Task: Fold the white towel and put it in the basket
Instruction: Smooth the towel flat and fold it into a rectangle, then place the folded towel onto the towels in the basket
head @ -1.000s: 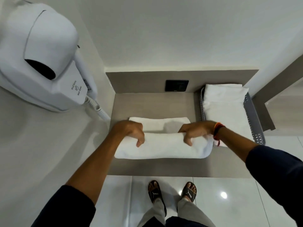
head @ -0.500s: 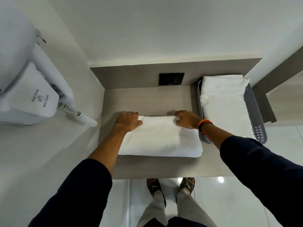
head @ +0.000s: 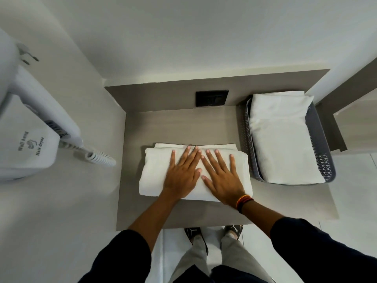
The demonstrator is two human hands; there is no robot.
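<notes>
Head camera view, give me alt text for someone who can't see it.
Seen from above, a left hand and right hand press flat, fingers spread, on a folded white towel on a grey counter. To the right, a grey perforated basket already holds folded white towels; a wall-mounted hair dryer hangs at left.

I see a plain white towel on a grey-brown counter with a faint wood-like grain. The basket is dark grey, its wall pierced with a lattice pattern, and the folded cloth inside is white too. My right wrist wears a band of orange, red and black threads (sleeves are near black). The hair dryer is white with grey lettering; the wall plate is black.
</notes>
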